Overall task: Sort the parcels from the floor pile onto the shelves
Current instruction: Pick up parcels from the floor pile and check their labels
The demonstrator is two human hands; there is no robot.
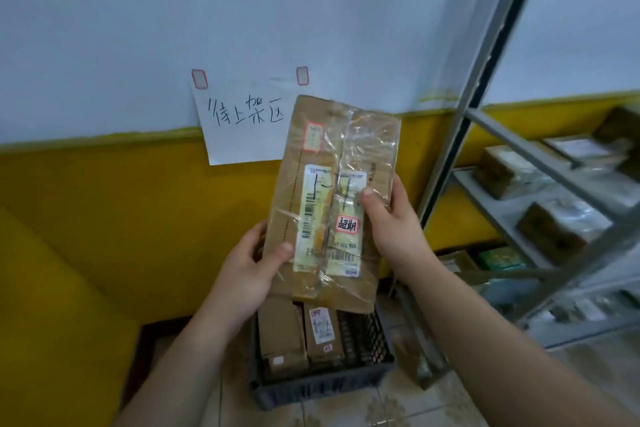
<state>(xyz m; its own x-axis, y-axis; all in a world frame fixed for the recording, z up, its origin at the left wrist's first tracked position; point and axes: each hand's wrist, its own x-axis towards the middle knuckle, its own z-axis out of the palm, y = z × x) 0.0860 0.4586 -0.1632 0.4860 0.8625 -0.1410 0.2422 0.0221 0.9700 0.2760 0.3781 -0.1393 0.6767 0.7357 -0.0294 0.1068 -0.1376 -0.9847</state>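
Both hands hold one flat brown parcel [332,198] upright before the wall. Left hand [249,274] grip closed on its lower left edge; right hand [388,218] grip closed on its right edge. Labels face the camera (clear tape over them). Below, a dark crate [322,381] holds further parcels [301,336]. Grey shelves [519,204] stand right, stocked.

Mount: my one camera rides on the head.
Facing: forward and down, toward the wall [138,28].
Range: close above a held parcel [332,198].
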